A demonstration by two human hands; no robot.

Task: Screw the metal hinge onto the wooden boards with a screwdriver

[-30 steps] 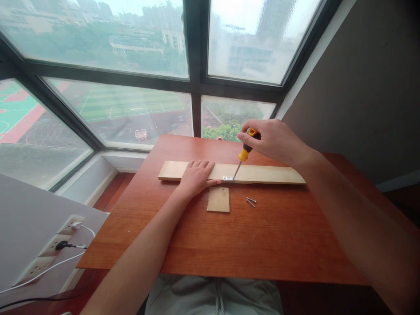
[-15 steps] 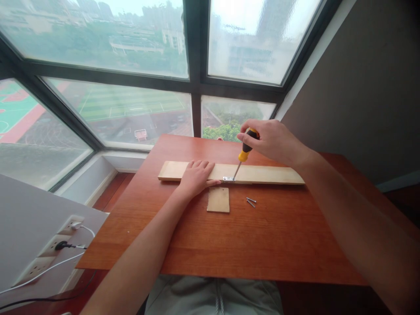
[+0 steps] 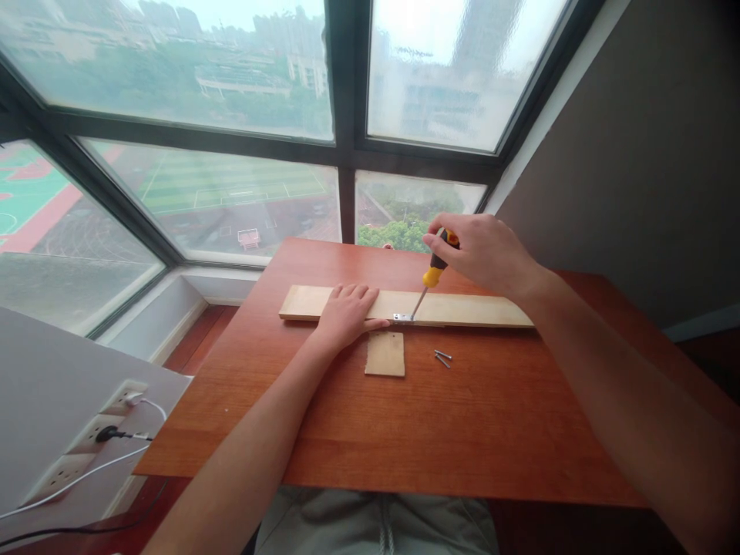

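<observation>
A long pale wooden board lies across the table. My left hand rests flat on its left part, fingers spread, with the thumb close to a small metal bracket at the board's near edge. Above the board, my right hand is wrapped round the black and yellow handle of a screwdriver. The shaft slants down to the left and its tip meets the bracket's right end; any screw under the tip is too small to make out.
A small square wooden piece lies just in front of the board. To its right are loose screws on the reddish-brown table. Windows stand beyond the table, and wall sockets with cables are at the lower left.
My right hand has turned and shifted slightly to the right with the screwdriver, whose tip stays on the bracket. My left hand and the board keep their places.
</observation>
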